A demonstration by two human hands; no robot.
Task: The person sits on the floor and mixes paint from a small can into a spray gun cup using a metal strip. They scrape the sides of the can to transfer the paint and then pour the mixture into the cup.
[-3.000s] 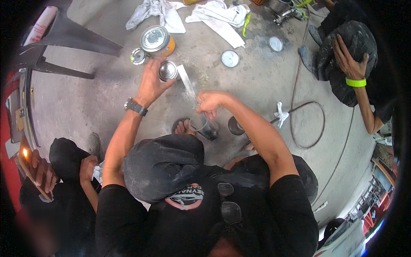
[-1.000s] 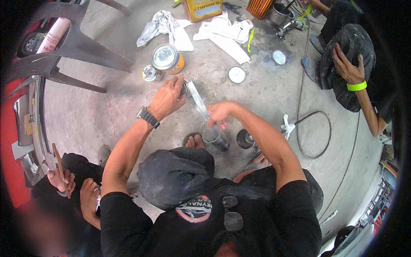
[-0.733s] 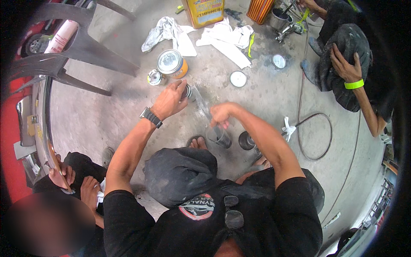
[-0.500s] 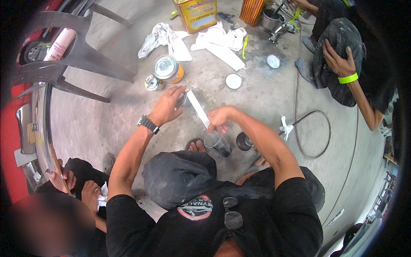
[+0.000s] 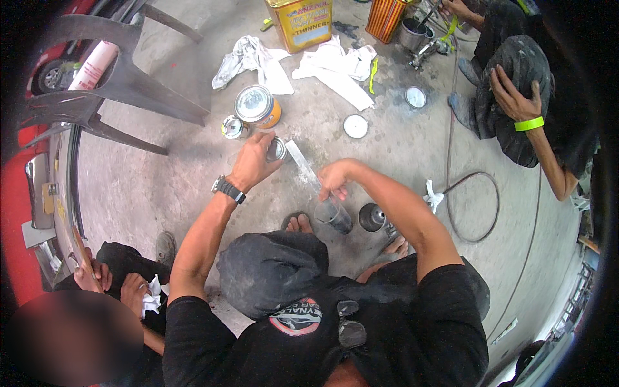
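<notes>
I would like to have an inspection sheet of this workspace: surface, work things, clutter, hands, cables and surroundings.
Surface: grey concrete floor, stained.
Work things: small metal tin; pale flat strip; clear cup holding something dark.
Clutter: white cloths, two round lids or tins, orange-sided can, smaller can, yellow rectangular tin.
Hands: left hand has its fingers around the small metal tin; right hand has its fingers closed on the pale flat strip.
Cables: dark hose or cable, looped on the floor at right.
Surroundings: dark plastic chair at upper left; red bodywork at far left; co-worker's hand with green wristband at right; crumpled white cloth or paper in another co-worker's hand.
</notes>
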